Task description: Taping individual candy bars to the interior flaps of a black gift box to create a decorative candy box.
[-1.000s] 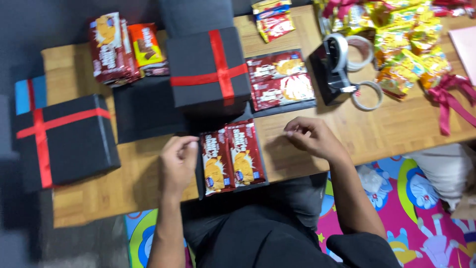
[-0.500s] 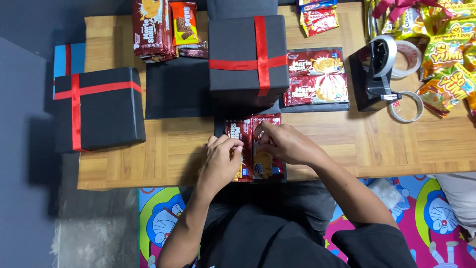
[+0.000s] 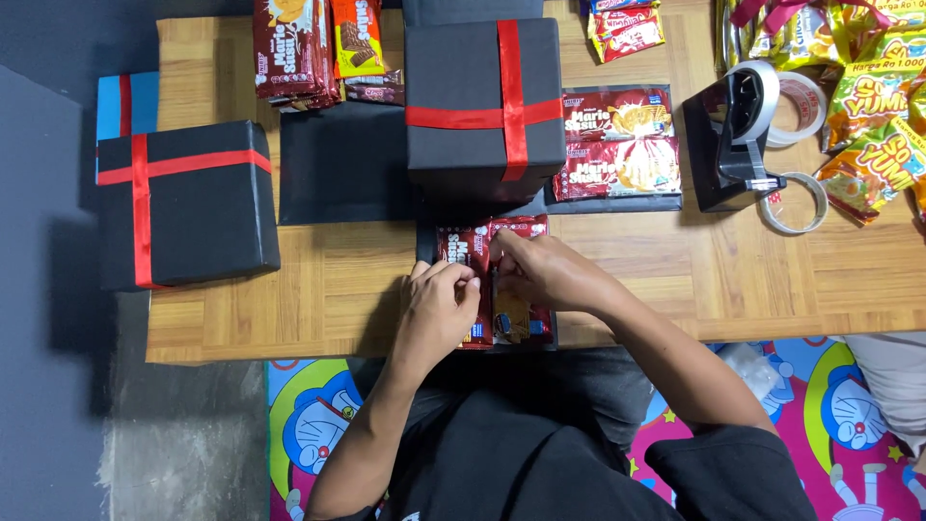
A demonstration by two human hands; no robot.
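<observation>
Both hands pinch red biscuit packets (image 3: 482, 253) lying in a shallow black tray (image 3: 425, 241) at the table's (image 3: 328, 289) near edge: left hand (image 3: 439, 301) on the left packet, right hand (image 3: 540, 272) beside it; likely light, crinkly, slippery, contents brittle; best held by edges; ribboned black box (image 3: 482, 96) just behind.

A wooden table (image 3: 289, 289) is seen mid-frame; grey floor (image 3: 58, 289) at left, a cartoon-printed mat (image 3: 299, 425) below.

The table (image 3: 289, 289) is smooth wood. The biscuit packs (image 3: 521, 323) under both hands are shiny plastic. At 12 o'clock, the black box (image 3: 453, 87) looks matt paper, its red ribbon (image 3: 511, 87) glossy.
</observation>
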